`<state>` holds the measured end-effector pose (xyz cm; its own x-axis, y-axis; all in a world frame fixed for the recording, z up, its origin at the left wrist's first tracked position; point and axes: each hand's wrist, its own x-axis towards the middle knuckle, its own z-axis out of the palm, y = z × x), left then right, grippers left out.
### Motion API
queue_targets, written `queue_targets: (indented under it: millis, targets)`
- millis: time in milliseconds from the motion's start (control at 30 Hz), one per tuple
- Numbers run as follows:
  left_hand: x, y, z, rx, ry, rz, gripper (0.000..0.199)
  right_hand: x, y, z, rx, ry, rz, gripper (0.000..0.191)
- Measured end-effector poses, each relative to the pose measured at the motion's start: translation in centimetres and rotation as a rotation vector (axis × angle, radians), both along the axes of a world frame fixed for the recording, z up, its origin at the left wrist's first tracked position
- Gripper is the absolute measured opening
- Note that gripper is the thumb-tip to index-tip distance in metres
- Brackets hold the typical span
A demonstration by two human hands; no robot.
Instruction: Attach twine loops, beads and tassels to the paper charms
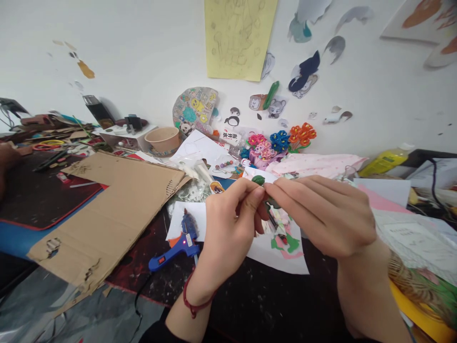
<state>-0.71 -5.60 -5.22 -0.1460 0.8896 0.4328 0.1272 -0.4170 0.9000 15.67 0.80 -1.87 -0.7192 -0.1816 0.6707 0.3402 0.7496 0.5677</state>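
A small dark green leaf-shaped piece (pixel 258 180) stands just above the fingertips of my left hand (pixel 233 224), whose thumb and forefinger are pinched on it. My right hand (pixel 324 214) meets the left one at the fingertips, its fingers pressed together; what they hold, if anything, is too small to make out. Beyond and below the hands lies a white paper (pixel 296 262) with green and pink pieces on it. Left of my left wrist, a blue glue gun (pixel 185 243) with a small red light rests on the dark mat, its nozzle over white paper.
Large cut cardboard (pixel 117 205) covers the left of the table. Behind stand a round tan container (pixel 162 139) and colourful flowers (pixel 280 142). A yellow bottle (pixel 385 159) leans at the right. Another person's hand (pixel 9 155) shows at the far left edge.
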Motion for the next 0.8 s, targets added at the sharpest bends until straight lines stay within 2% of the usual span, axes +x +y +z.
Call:
queue_targets:
  millis: [167,400,567,800]
  targets:
    - [-0.1,0.1,0.0,0.000,0.006,0.001,0.031,-0.2,0.0,-0.1,-0.015,-0.032,0.020,0.014]
    - [-0.2,0.2,0.1,0.005,-0.005,0.008,0.029,-0.7,0.0,-0.5,-0.051,0.031,0.015,0.007]
    - [-0.1,0.0,0.0,0.028,-0.040,-0.011,0.026,-0.6,0.2,-1.1,-0.111,0.124,-0.003,0.015]
    - [0.0,-0.4,0.0,0.087,0.044,0.059,0.021,-0.5,0.5,-1.2,-0.100,0.200,0.017,0.009]
